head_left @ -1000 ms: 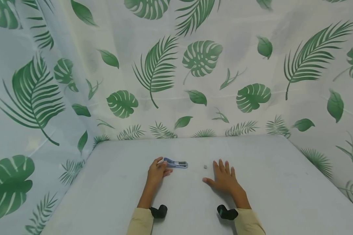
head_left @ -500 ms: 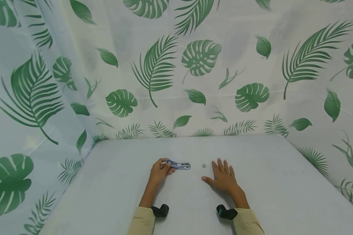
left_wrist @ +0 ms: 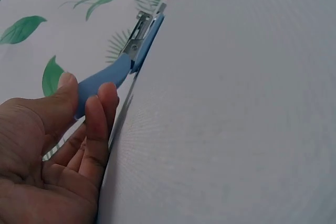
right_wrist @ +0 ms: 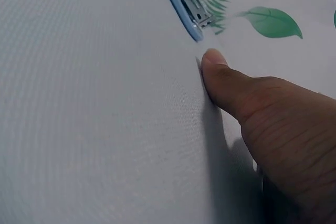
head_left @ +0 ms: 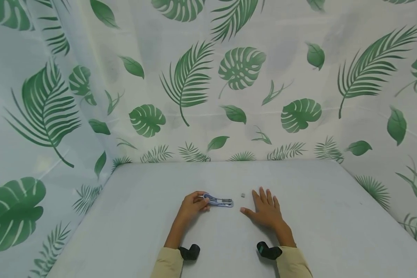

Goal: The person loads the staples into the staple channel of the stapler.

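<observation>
A blue stapler (head_left: 224, 202) with a silver metal section lies across the middle of the table, its handle end toward the left. My left hand (head_left: 192, 206) pinches that handle end between thumb and fingers, as the left wrist view shows on the blue handle (left_wrist: 102, 85). Just beyond the stapler's right tip sits a small grey piece (head_left: 243, 195), perhaps a staple strip; it is too small to tell. My right hand (head_left: 266, 211) rests flat with fingers spread, right of the grey piece. In the right wrist view its thumb (right_wrist: 226, 80) points toward the stapler's metal end (right_wrist: 193, 6).
The white table (head_left: 125, 224) has a far edge that meets a hanging white sheet (head_left: 201, 135) printed with green leaves. A similar leaf-printed sheet hangs along the left side. Each wrist wears a black camera mount (head_left: 190, 252).
The left hand has closed its grip on the stapler's handle and shifted it to the right and slightly nearer, close to the grey piece. The right hand has stayed in place.
</observation>
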Motion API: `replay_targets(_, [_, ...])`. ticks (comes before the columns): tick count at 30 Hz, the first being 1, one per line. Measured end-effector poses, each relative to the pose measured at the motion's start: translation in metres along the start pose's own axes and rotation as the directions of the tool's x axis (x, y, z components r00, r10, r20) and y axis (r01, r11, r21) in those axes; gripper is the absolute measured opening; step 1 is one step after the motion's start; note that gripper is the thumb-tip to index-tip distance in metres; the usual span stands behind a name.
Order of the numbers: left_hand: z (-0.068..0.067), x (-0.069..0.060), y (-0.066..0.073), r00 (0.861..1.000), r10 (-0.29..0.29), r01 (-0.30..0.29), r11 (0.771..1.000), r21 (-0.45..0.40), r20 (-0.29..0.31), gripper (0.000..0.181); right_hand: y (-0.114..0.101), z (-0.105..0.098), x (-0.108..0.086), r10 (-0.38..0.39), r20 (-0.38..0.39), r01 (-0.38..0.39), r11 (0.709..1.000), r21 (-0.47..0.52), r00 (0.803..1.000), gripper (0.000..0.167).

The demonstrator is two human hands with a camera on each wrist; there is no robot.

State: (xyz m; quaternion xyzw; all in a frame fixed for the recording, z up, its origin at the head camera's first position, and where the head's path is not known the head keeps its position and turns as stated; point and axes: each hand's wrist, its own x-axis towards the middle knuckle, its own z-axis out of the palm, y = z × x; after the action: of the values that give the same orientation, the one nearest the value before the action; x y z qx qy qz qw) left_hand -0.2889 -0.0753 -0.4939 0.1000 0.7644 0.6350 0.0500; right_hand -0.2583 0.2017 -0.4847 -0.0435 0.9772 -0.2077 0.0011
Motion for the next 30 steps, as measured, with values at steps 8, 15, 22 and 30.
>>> replay_targets(8, [0.002, -0.004, 0.003, 0.999, 0.035, -0.035, 0.999, 0.005, 0.034, 0.035, 0.006, 0.003, 0.002, -0.011, -0.038, 0.012, 1.000, 0.007, 0.999, 0.088])
replay_targets(15, [0.002, -0.007, 0.007, 0.999, 0.027, -0.030, 0.998, 0.064, 0.045, 0.038, 0.011, 0.005, 0.010, -0.020, -0.071, 0.023, 0.999, 0.042, 0.997, 0.070])
replay_targets(22, [0.002, -0.005, 0.004, 1.000, -0.005, 0.002, 0.992, 0.124, 0.030, 0.042, 0.009, 0.007, 0.022, 0.008, -0.142, 0.010, 0.992, 0.127, 0.990, 0.049])
replay_targets(30, [0.001, -0.008, 0.008, 0.998, 0.024, -0.028, 0.996, 0.087, 0.049, 0.038, 0.003, 0.011, 0.033, 0.058, -0.229, -0.015, 0.983, 0.181, 0.972, 0.031])
